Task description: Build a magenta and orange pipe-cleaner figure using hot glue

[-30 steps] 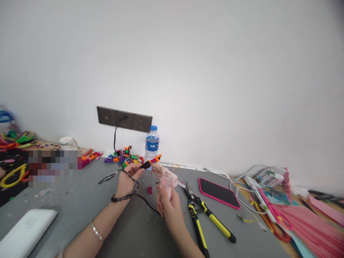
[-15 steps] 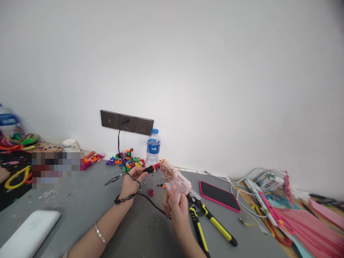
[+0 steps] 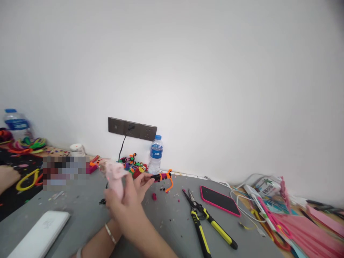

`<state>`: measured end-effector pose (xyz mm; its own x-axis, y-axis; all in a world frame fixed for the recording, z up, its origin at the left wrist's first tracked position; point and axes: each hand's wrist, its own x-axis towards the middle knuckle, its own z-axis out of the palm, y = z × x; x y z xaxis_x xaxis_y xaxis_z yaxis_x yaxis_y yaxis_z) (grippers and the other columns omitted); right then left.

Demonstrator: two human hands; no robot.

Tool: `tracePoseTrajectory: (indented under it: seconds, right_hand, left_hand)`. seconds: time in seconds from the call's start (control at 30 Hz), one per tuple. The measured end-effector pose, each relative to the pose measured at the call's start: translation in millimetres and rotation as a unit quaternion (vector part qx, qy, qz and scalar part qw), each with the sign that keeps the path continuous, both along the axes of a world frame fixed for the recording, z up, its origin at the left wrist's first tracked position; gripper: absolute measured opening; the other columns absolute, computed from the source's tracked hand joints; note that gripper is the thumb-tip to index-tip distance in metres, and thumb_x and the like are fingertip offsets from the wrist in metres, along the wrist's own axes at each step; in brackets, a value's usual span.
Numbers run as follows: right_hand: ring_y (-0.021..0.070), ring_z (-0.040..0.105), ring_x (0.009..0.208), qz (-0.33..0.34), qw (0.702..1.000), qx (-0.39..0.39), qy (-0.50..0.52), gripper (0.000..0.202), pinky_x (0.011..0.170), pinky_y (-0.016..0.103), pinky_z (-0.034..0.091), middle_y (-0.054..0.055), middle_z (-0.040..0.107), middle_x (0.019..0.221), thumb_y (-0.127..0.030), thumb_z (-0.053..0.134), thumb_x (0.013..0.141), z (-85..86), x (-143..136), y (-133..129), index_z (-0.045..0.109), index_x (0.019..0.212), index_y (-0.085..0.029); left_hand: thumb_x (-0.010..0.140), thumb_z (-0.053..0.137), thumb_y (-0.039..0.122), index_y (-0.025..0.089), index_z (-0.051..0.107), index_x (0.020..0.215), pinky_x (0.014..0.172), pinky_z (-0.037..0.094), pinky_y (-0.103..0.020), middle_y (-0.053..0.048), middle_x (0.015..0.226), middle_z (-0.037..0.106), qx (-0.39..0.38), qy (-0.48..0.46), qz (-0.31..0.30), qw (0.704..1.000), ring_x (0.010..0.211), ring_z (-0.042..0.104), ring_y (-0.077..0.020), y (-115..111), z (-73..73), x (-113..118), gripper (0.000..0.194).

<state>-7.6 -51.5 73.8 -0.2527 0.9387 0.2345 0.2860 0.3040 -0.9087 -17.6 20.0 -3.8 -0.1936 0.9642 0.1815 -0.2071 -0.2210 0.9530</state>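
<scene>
My left hand (image 3: 143, 184) pinches the black end of a small pipe-cleaner figure (image 3: 164, 176), which has orange and magenta parts and an orange strand hanging down. My right hand (image 3: 125, 202) is wrapped round the handle of a pale pink glue gun (image 3: 115, 175), blurred by motion, whose front points up to the left. The right forearm crosses over the left one and hides part of it. Behind my left hand lies a pile of colourful pipe-cleaner pieces (image 3: 137, 167). A small magenta piece (image 3: 154, 196) lies on the grey table below the figure.
Yellow-black pliers (image 3: 199, 211) lie open on the right, beside a pink-cased phone (image 3: 220, 200). A water bottle (image 3: 156, 154) stands by the wall socket (image 3: 132, 129). A white power bank (image 3: 40, 233) is at front left. Another person's hand (image 3: 8, 181) shows at the left edge.
My right hand has swung the glue gun leftward across my left arm, away from the figure. The figure's orange strand now shows. The view has shifted slightly.
</scene>
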Motion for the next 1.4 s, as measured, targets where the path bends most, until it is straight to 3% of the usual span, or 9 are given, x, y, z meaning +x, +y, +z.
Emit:
tracePoseTrajectory:
  seconds: [0.2, 0.4, 0.53, 0.7, 0.83, 0.9, 1.1, 1.23, 1.4]
  right_hand:
    - [0.0335, 0.069, 0.08, 0.099, 0.965, 0.088, -0.225, 0.088, 0.062, 0.04, 0.054, 0.02, 0.067, 0.102, -0.019, 0.05, 0.077, -16.5, -55.1, 13.4, -0.001, 0.148, -0.006]
    - [0.0376, 0.067, 0.093, 0.128, 0.925, 0.021, -0.357, 0.092, 0.068, 0.045, 0.055, 0.028, 0.06, 0.113, -0.009, 0.057, 0.07, -48.5, -81.4, 40.3, 0.007, 0.147, -0.003]
    - [0.0377, 0.061, 0.101, 0.093, 0.939, 0.051, -0.327, 0.084, 0.076, 0.048, 0.052, 0.028, 0.056, 0.118, -0.013, 0.061, 0.072, -51.8, -76.4, 34.7, 0.02, 0.144, -0.003]
    - [0.0333, 0.055, 0.103, 0.051, 0.956, 0.138, -0.255, 0.045, 0.086, 0.047, 0.047, 0.018, 0.058, 0.112, -0.021, 0.064, 0.075, -34.2, -45.1, 2.9, 0.053, 0.118, -0.012]
    - [0.0193, 0.062, 0.077, 0.104, 0.958, 0.162, -0.213, 0.014, 0.067, 0.027, 0.046, 0.004, 0.066, 0.089, -0.02, 0.062, 0.077, -26.8, -1.9, -13.9, 0.062, 0.091, -0.021]
    - [0.0167, 0.061, 0.068, 0.071, 0.963, 0.125, -0.226, 0.005, 0.056, 0.023, 0.04, 0.001, 0.067, 0.081, -0.02, 0.06, 0.078, -28.3, 23.9, -12.5, 0.063, 0.081, -0.022]
    - [0.0204, 0.062, 0.07, -0.103, 0.948, 0.007, -0.302, 0.009, 0.058, 0.026, 0.036, 0.004, 0.066, 0.077, -0.012, 0.061, 0.073, -51.7, 103.1, 21.0, 0.065, 0.071, -0.02]
    - [0.0193, 0.061, 0.071, -0.121, 0.963, 0.039, -0.238, 0.015, 0.062, 0.025, 0.04, 0.003, 0.063, 0.077, -0.008, 0.056, 0.075, -74.3, 135.0, 40.7, 0.066, 0.077, -0.019]
    - [0.0204, 0.06, 0.084, -0.103, 0.968, 0.097, -0.205, 0.025, 0.075, 0.028, 0.044, 0.006, 0.061, 0.087, -0.007, 0.049, 0.083, -90.7, 136.6, 49.4, 0.069, 0.091, -0.02]
  left_hand:
    - [0.063, 0.075, 0.038, 0.017, 0.067, 0.074, 0.067, 0.048, -0.028, -0.002, 0.07, 0.067, -0.003, 0.016, -0.076, 0.997, 0.07, 0.063, -0.0191, 0.6, -2.6, 0.3, 0.025]
    - [0.064, 0.076, 0.036, 0.017, 0.068, 0.077, 0.066, 0.047, -0.027, -0.003, 0.072, 0.066, 0.002, 0.001, -0.069, 0.998, 0.071, 0.062, -0.0189, 4.3, -3.1, -5.5, 0.024]
    - [0.063, 0.077, 0.036, 0.018, 0.068, 0.075, 0.061, 0.045, -0.026, -0.001, 0.069, 0.064, 0.006, -0.006, -0.048, 0.999, 0.066, 0.06, -0.0178, 8.2, -3.2, -8.2, 0.024]
    - [0.063, 0.077, 0.036, 0.018, 0.068, 0.073, 0.058, 0.043, -0.024, -0.001, 0.067, 0.063, 0.005, 0.005, -0.04, 0.999, 0.064, 0.058, -0.0164, 8.6, -3.7, -8.6, 0.023]
    - [0.062, 0.077, 0.04, 0.017, 0.068, 0.077, 0.055, 0.042, -0.023, 0.002, 0.061, 0.06, -0.021, -0.009, -0.041, 0.999, 0.057, 0.054, -0.0137, 10.5, -3.7, -8.6, 0.028]
    - [0.056, 0.08, 0.042, 0.016, 0.067, 0.075, 0.053, 0.041, -0.023, 0.003, 0.057, 0.059, -0.036, -0.033, -0.047, 0.998, 0.053, 0.053, -0.0129, 13.6, -5.3, -7.8, 0.034]
    - [0.058, 0.079, 0.041, 0.015, 0.067, 0.076, 0.05, 0.037, -0.02, 0.005, 0.054, 0.055, -0.048, -0.055, -0.04, 0.997, 0.05, 0.048, -0.0096, 17.6, -13.7, -5.1, 0.034]
    - [0.062, 0.078, 0.041, 0.016, 0.067, 0.079, 0.048, 0.035, -0.019, 0.007, 0.051, 0.051, -0.056, -0.081, -0.036, 0.994, 0.048, 0.045, -0.0081, 16.5, -16.8, -4.8, 0.032]
    - [0.062, 0.079, 0.039, 0.016, 0.067, 0.078, 0.048, 0.035, -0.019, 0.007, 0.052, 0.05, -0.058, -0.086, -0.042, 0.994, 0.049, 0.045, -0.0081, 16.2, -19.3, -3.0, 0.031]
